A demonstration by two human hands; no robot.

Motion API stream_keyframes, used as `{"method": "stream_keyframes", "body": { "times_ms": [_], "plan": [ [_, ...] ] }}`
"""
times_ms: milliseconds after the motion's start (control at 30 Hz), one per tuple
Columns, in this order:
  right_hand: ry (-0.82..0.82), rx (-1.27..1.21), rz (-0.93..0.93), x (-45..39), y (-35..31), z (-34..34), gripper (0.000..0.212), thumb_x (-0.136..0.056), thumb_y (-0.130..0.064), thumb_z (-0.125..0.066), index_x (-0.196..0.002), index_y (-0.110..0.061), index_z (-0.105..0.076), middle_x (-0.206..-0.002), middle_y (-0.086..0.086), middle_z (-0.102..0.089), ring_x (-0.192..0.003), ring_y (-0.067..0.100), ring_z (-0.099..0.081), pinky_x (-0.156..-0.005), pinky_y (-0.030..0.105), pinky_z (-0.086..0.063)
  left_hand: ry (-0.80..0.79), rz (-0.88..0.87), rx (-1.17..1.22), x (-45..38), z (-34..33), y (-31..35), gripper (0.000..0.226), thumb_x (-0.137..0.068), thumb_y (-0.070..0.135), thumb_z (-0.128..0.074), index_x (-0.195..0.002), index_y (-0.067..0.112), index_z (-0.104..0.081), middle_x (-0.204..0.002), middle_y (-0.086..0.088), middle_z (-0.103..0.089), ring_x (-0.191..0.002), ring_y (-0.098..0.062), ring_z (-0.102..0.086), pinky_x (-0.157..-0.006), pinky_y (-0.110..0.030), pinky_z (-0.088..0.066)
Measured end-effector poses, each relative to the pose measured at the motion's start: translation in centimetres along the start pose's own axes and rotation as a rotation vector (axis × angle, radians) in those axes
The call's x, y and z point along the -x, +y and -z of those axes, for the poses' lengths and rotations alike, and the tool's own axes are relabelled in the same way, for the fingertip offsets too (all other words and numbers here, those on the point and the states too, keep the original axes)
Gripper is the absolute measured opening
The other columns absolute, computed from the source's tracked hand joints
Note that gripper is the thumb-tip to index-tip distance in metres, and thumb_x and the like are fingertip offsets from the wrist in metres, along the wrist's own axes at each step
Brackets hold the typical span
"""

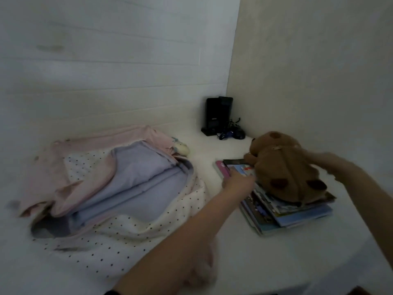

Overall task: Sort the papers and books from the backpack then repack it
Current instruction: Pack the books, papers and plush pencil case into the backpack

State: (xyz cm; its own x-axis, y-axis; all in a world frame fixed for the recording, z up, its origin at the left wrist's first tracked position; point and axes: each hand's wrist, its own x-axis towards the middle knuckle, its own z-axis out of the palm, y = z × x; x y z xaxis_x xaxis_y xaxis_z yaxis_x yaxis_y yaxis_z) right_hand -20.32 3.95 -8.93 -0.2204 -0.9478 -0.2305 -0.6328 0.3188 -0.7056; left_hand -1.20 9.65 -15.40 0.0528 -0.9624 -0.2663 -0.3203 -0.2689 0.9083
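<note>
While the white table fills most of what we see, the largest thing on it is the backpack, lying flat at the left with its mouth unzipped and spread wide. Its shell is soft pink cloth, its flap white with small dark dots, and the lining inside is pale lilac, folded in long creases that run from lower left to upper right, which is also the bag's long axis. It lies well to the left of both hands, with our left forearm crossing just beside its dotted flap. Next in size is the brown plush toy, rounded and fuzzy, sitting on top of the stack of books at the right. The books are flat, glossy and rectangular, piled unevenly with their corners fanned out, their long edges running from lower left to upper right. Our left hand reaches to the stack's left edge and touches the top books there; we cannot tell whether the fingers grip one. Our right hand is blurred, against the back of the toy, and we cannot tell how its fingers lie. In the far corner stands a black device with a tangle of dark cable beside it.
</note>
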Motion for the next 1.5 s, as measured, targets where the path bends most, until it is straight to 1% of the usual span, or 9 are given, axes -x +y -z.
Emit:
{"method": "stream_keyframes", "body": {
  "times_ms": [67,233,467,667,833,967,1100,1333,1500],
  "plan": [
    [-0.214,-0.066,-0.027,-0.9,1.6,-0.2,0.092,-0.065,-0.072,-0.064,-0.137,-0.018,-0.044,-0.134,0.014,-0.054,-0.119,0.035,-0.054,-0.102,0.048,-0.042,0.094,0.057,-0.037,-0.9,-1.9,0.0,0.075,-0.091,0.039,-0.048,-0.15,0.014,-0.008,-0.152,-0.021,-0.016,-0.139,-0.037,-0.019,-0.115,-0.041,-0.023],
    [-0.283,-0.321,0.084,-2.2,2.4,-1.8,0.076,-0.064,-0.066,-0.069,-0.124,-0.021,-0.055,-0.107,0.008,-0.069,-0.096,0.026,-0.067,-0.09,0.041,-0.053,0.331,0.129,0.387,-1.7,-0.9,0.1,0.067,-0.08,0.042,-0.057,-0.134,0.008,-0.035,-0.129,-0.018,-0.047,-0.114,-0.035,-0.05,-0.099,-0.043,-0.045],
    [-0.392,-0.182,0.035,-2.0,1.3,-3.0,0.078,-0.066,-0.075,-0.061,-0.121,-0.021,-0.052,-0.113,0.006,-0.062,-0.102,0.024,-0.06,-0.083,0.034,-0.051,0.182,0.196,0.588,-4.2,2.1,1.2,0.066,-0.071,0.025,-0.064,-0.132,0.008,-0.047,-0.111,-0.015,-0.062,-0.083,-0.025,-0.06,-0.059,-0.025,-0.047],
    [-0.391,-0.232,0.022,-2.9,2.6,-2.4,0.108,-0.047,-0.079,-0.07,-0.135,-0.022,-0.045,-0.125,0.012,-0.06,-0.112,0.032,-0.059,-0.1,0.049,-0.046,0.005,0.194,0.472,-3.6,3.1,2.8,0.041,-0.087,0.038,-0.061,-0.121,0.017,-0.051,-0.097,-0.012,-0.064,-0.079,-0.025,-0.063,-0.072,-0.031,-0.054],
    [-0.336,-0.273,0.012,-2.2,3.1,-3.0,0.101,-0.055,-0.074,-0.064,-0.136,-0.019,-0.04,-0.122,0.015,-0.057,-0.108,0.033,-0.058,-0.092,0.045,-0.051,0.133,0.121,0.131,-5.7,1.5,0.1,0.104,-0.052,0.08,-0.058,-0.134,0.019,-0.042,-0.124,-0.01,-0.052,-0.117,-0.031,-0.051,-0.1,-0.039,-0.044],
    [-0.345,-0.409,0.022,-1.6,3.7,-2.7,0.084,-0.074,-0.064,-0.058,-0.138,-0.013,-0.041,-0.115,0.018,-0.061,-0.098,0.031,-0.063,-0.072,0.036,-0.052,0.028,-0.11,0.384,-4.7,1.1,-0.2,0.07,-0.081,0.051,-0.064,-0.129,0.01,-0.035,-0.104,-0.006,-0.059,-0.087,-0.018,-0.062,-0.067,-0.026,-0.053],
    [-0.311,-0.436,0.006,-1.1,3.6,-3.2,0.077,-0.079,-0.063,-0.054,-0.136,-0.014,-0.039,-0.105,0.013,-0.058,-0.096,0.03,-0.06,-0.079,0.038,-0.051,0.02,-0.056,0.534,-3.9,1.1,0.0,0.08,-0.079,0.046,-0.068,-0.135,0.014,-0.022,-0.105,-0.005,-0.053,-0.084,-0.017,-0.059,-0.06,-0.025,-0.049],
    [-0.338,-0.451,-0.04,-0.3,2.9,-3.6,0.067,-0.077,-0.062,-0.057,-0.122,-0.014,-0.045,-0.097,0.012,-0.059,-0.089,0.027,-0.06,-0.074,0.035,-0.049,0.042,-0.183,0.559,-4.1,1.1,0.2,0.127,-0.071,0.03,-0.08,-0.145,0.029,0.023,-0.153,-0.01,-0.026,-0.133,-0.027,-0.04,-0.11,-0.042,-0.034],
    [-0.365,-0.534,-0.02,-0.2,3.6,-3.2,0.072,-0.064,-0.064,-0.063,-0.114,-0.013,-0.052,-0.106,0.014,-0.064,-0.097,0.029,-0.064,-0.079,0.037,-0.052,-0.016,-0.415,0.517,-4.1,1.0,0.2,0.112,-0.076,-0.004,-0.071,-0.149,0.032,0.007,-0.138,-0.003,-0.044,-0.083,0.007,-0.062,-0.065,-0.012,-0.053]
  ]
}}
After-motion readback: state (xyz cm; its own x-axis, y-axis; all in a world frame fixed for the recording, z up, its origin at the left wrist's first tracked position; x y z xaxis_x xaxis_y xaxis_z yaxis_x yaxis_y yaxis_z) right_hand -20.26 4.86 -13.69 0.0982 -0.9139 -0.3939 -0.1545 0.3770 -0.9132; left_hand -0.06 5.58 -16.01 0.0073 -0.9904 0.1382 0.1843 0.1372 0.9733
